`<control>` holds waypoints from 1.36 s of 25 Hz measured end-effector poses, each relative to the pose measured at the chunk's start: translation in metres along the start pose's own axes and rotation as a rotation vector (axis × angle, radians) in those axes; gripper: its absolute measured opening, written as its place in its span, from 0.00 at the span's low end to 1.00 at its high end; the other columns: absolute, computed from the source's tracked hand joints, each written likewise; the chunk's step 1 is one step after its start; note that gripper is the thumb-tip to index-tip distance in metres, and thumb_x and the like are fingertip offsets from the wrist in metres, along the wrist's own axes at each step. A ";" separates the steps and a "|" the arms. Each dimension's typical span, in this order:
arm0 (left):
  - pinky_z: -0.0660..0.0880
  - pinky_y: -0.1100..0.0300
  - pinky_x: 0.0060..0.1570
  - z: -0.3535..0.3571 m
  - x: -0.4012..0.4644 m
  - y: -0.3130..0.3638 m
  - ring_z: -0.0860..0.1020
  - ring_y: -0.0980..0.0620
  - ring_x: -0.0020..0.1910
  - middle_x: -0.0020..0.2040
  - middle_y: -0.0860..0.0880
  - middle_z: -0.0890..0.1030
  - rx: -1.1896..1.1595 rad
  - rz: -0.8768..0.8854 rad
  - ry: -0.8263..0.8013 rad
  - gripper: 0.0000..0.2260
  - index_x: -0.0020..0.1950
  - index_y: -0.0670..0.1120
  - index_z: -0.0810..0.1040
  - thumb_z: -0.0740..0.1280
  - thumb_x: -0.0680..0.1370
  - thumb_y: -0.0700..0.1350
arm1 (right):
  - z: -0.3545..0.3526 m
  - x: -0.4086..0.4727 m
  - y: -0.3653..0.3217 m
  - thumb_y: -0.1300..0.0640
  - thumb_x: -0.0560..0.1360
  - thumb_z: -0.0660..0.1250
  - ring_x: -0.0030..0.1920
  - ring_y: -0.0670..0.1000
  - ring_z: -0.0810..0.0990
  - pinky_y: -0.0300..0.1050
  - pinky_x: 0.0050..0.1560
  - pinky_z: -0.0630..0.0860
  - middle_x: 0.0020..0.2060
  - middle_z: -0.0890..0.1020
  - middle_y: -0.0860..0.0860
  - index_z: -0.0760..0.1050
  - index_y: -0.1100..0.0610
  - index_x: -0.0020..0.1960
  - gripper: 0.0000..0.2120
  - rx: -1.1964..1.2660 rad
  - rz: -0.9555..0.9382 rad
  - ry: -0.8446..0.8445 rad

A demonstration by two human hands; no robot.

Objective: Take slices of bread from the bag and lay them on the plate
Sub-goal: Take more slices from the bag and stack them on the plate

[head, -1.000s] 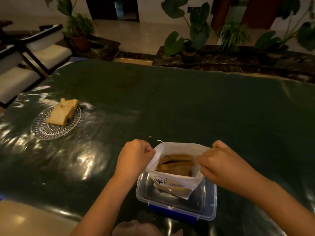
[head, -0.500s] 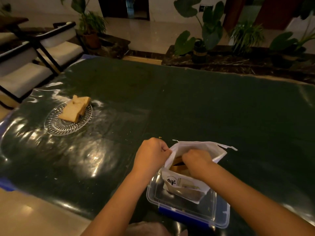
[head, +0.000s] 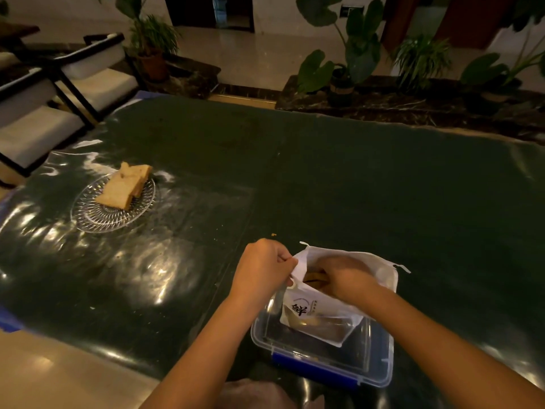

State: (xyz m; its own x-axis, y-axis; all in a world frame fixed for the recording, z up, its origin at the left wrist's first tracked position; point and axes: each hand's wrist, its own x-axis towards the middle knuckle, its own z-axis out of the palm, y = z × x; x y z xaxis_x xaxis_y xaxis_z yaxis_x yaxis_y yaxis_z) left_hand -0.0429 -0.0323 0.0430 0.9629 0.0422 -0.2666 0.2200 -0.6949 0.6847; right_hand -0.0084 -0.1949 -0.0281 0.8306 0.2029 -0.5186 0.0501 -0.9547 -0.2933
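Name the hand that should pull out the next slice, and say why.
Right. The right hand is already inside the open bag at the bread, while the left hand pinches the bag's edge, holding it open.

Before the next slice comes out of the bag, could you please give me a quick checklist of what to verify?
1. Bag mouth held open by left hand: ok.
2. Right hand inside the bag: ok.
3. Right hand closed on a slice: cannot tell, fingers hidden.
4. Bag seated in the clear container: ok.
5. Free space on the glass plate beside the bread slices already there: ok.
6. Table path from bag to plate unobstructed: ok.
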 end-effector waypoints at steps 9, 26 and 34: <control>0.69 0.70 0.31 -0.002 0.000 -0.003 0.80 0.61 0.30 0.29 0.52 0.82 -0.015 0.053 0.027 0.10 0.31 0.53 0.79 0.69 0.73 0.45 | -0.025 -0.024 0.008 0.51 0.72 0.67 0.40 0.43 0.77 0.34 0.40 0.72 0.40 0.79 0.44 0.77 0.46 0.49 0.06 0.090 -0.218 0.084; 0.77 0.59 0.55 -0.015 -0.007 0.015 0.77 0.61 0.56 0.55 0.58 0.80 -0.366 0.506 -0.070 0.20 0.58 0.63 0.74 0.71 0.70 0.45 | -0.135 -0.099 0.007 0.56 0.67 0.72 0.45 0.36 0.78 0.26 0.40 0.75 0.41 0.82 0.41 0.79 0.43 0.45 0.10 0.395 -0.563 0.316; 0.77 0.67 0.44 -0.063 -0.010 0.016 0.82 0.58 0.48 0.46 0.58 0.85 -0.661 0.555 0.241 0.12 0.48 0.56 0.82 0.69 0.72 0.39 | -0.148 -0.089 -0.027 0.50 0.63 0.74 0.49 0.39 0.80 0.30 0.38 0.76 0.46 0.81 0.37 0.77 0.40 0.52 0.18 0.904 -0.714 0.302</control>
State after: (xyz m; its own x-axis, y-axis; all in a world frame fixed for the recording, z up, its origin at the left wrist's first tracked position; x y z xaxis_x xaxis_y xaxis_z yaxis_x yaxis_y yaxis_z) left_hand -0.0388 0.0013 0.0991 0.9477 0.0246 0.3183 -0.3140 -0.1079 0.9433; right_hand -0.0015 -0.2190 0.1445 0.8768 0.4513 0.1663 0.2453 -0.1222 -0.9617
